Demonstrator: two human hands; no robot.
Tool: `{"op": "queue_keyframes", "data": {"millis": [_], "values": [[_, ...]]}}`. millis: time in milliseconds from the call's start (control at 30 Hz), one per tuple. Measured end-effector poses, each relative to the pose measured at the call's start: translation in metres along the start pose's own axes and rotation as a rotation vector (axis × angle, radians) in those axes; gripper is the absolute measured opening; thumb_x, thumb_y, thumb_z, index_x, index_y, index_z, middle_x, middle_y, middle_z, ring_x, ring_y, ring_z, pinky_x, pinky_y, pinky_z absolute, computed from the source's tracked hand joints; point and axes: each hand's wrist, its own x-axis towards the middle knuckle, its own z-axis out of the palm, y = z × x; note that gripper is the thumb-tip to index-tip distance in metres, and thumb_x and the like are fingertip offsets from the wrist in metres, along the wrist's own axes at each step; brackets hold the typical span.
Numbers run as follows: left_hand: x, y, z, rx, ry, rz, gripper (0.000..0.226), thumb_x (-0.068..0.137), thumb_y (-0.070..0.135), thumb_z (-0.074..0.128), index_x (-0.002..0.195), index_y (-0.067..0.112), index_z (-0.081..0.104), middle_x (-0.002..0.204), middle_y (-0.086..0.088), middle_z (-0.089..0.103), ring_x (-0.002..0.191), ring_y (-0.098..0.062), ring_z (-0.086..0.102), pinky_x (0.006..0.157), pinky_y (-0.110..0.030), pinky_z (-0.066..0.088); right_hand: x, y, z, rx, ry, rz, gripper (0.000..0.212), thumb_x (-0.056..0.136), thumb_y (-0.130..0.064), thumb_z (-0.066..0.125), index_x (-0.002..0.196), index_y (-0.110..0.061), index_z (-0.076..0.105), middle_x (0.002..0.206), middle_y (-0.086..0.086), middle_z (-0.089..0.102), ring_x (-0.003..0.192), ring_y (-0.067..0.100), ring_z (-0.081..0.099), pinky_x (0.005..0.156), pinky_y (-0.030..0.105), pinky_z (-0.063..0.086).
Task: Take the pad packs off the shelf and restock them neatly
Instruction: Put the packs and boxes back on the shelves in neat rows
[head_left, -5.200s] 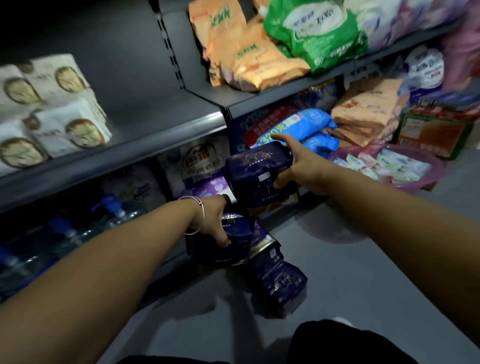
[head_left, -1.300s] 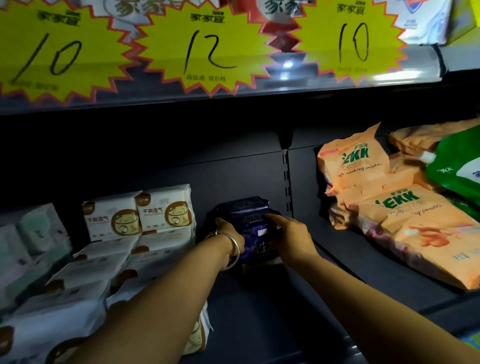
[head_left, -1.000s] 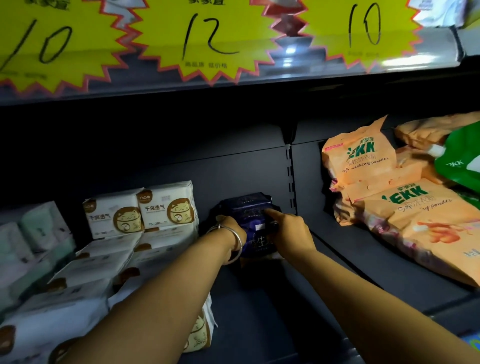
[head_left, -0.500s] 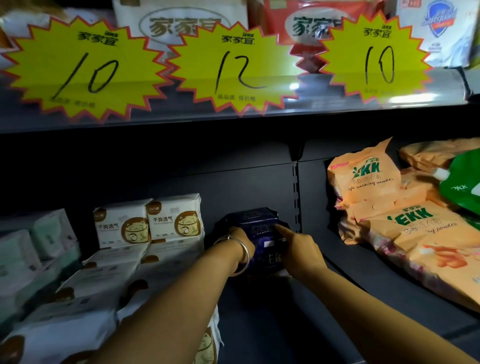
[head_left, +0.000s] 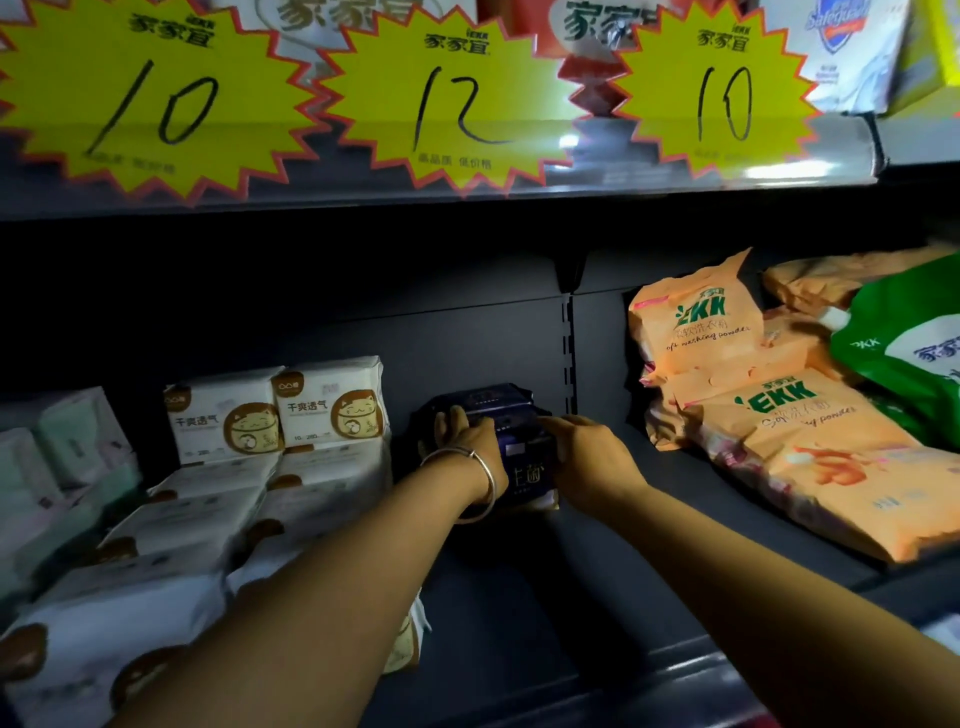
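Observation:
A dark purple pad pack (head_left: 524, 457) stands at the back of the dark shelf (head_left: 519, 613), close to the back panel. A second purple pack (head_left: 483, 399) shows just behind it. My left hand (head_left: 462, 441), with a silver bangle on the wrist, lies over the front pack's left side with its fingers on the top edge. My right hand (head_left: 582, 457) holds the pack's right side, fingers bent round it. Both arms reach in from the bottom of the view.
White pad packs with a cat picture (head_left: 275, 410) are stacked left of the purple pack, pale green packs (head_left: 67, 441) further left. Orange washing-powder bags (head_left: 769, 415) and a green bag (head_left: 914, 353) lie on the right. Yellow price stars (head_left: 457, 98) hang overhead.
About five seconds ago both hands held purple packs down by the floor. Over the last second the hands stay on the pack at the shelf's back; the left fingers have slid onto its top.

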Motion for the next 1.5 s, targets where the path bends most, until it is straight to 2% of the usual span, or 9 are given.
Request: {"op": "queue_keyframes", "data": {"millis": [167, 400, 533, 667, 767, 900, 1167, 1300, 1500], "values": [[-0.044, 0.016, 0.005, 0.052, 0.021, 0.076, 0.079, 0.086, 0.040, 0.059, 0.149, 0.020, 0.016, 0.157, -0.009, 0.004, 0.145, -0.032, 0.001, 0.117, -0.053, 0.006, -0.045, -0.002, -0.021, -0.201, -0.042, -0.059, 0.048, 0.088, -0.021, 0.054, 0.135, -0.025, 0.046, 0.133, 0.001, 0.053, 0.120, 0.029, 0.047, 0.092, 0.036, 0.040], [-0.140, 0.051, 0.037, 0.103, 0.172, 0.175, 0.059, 0.085, 0.021, 0.058, 0.137, 0.015, 0.032, 0.141, -0.011, 0.030, 0.132, -0.031, 0.027, 0.104, -0.045, 0.029, -0.155, 0.004, -0.054, -0.361, -0.035, -0.089, 0.049, 0.086, -0.021, 0.057, 0.133, -0.016, 0.046, 0.132, 0.006, 0.049, 0.120, 0.030, 0.039, 0.090, 0.037, 0.036], [-0.198, 0.070, 0.083, 0.041, 0.267, 0.273, 0.047, 0.085, 0.018, 0.058, 0.128, 0.015, 0.039, 0.133, -0.008, 0.036, 0.126, -0.028, 0.032, 0.097, -0.039, 0.031, -0.238, 0.024, -0.048, -0.309, 0.056, -0.098, 0.037, 0.070, -0.017, 0.052, 0.103, -0.005, 0.065, 0.098, 0.015, 0.062, 0.092, 0.038, 0.056, 0.068, 0.040, 0.045], [-0.250, 0.083, 0.158, 0.017, 0.162, 0.381, 0.043, 0.085, 0.020, 0.057, 0.125, 0.016, 0.041, 0.130, -0.007, 0.038, 0.123, -0.028, 0.034, 0.096, -0.038, 0.031, -0.328, 0.066, -0.012, -0.301, -0.076, -0.021, 0.024, 0.060, -0.019, 0.054, 0.078, -0.004, 0.062, 0.075, 0.016, 0.059, 0.067, 0.038, 0.057, 0.052, 0.040, 0.049], [-0.276, 0.087, 0.221, 0.050, -0.050, 0.379, 0.050, 0.086, 0.027, 0.060, 0.131, 0.016, 0.039, 0.135, -0.006, 0.036, 0.126, -0.027, 0.033, 0.099, -0.038, 0.030, -0.386, 0.086, 0.008, -0.307, -0.282, 0.096, 0.044, 0.076, -0.031, 0.039, 0.100, -0.003, 0.063, 0.100, 0.017, 0.061, 0.092, 0.039, 0.056, 0.072, 0.044, 0.049], [-0.290, 0.095, 0.288, 0.079, -0.287, 0.361, 0.071, 0.080, 0.043, 0.067, 0.136, 0.015, 0.034, 0.138, -0.007, 0.034, 0.130, -0.027, 0.031, 0.102, -0.041, 0.030, -0.436, 0.119, 0.037, -0.359, -0.529, 0.195, 0.051, 0.086, -0.024, 0.059, 0.133, -0.016, 0.043, 0.132, 0.005, 0.045, 0.120, 0.027, 0.040, 0.094, 0.038, 0.040], [-0.264, 0.110, 0.371, -0.006, -0.515, 0.261, 0.082, 0.079, 0.054, 0.063, 0.139, 0.008, 0.031, 0.144, -0.013, 0.032, 0.133, -0.031, 0.031, 0.109, -0.042, 0.030, -0.459, 0.166, 0.091, -0.205, -0.642, 0.396, 0.050, 0.091, -0.024, 0.055, 0.137, -0.010, 0.041, 0.138, 0.013, 0.044, 0.125, 0.031, 0.043, 0.101, 0.035, 0.035], [-0.246, 0.113, 0.396, -0.029, -0.474, 0.193, 0.062, 0.087, 0.039, 0.059, 0.134, 0.006, 0.036, 0.142, -0.015, 0.034, 0.132, -0.033, 0.031, 0.106, -0.043, 0.030, -0.459, 0.185, 0.117, 0.037, -0.608, 0.553, 0.054, 0.091, -0.020, 0.056, 0.141, -0.009, 0.038, 0.142, 0.014, 0.044, 0.128, 0.029, 0.044, 0.103, 0.032, 0.036], [-0.235, 0.113, 0.404, 0.069, -0.472, 0.207, 0.080, 0.070, 0.032, 0.079, 0.131, 0.006, 0.034, 0.137, -0.017, 0.033, 0.128, -0.034, 0.032, 0.104, -0.042, 0.033, -0.455, 0.196, 0.130, 0.308, -0.599, 0.719, 0.053, 0.093, -0.028, 0.056, 0.141, -0.014, 0.038, 0.137, 0.011, 0.050, 0.119, 0.025, 0.053, 0.098, 0.030, 0.041]]}}
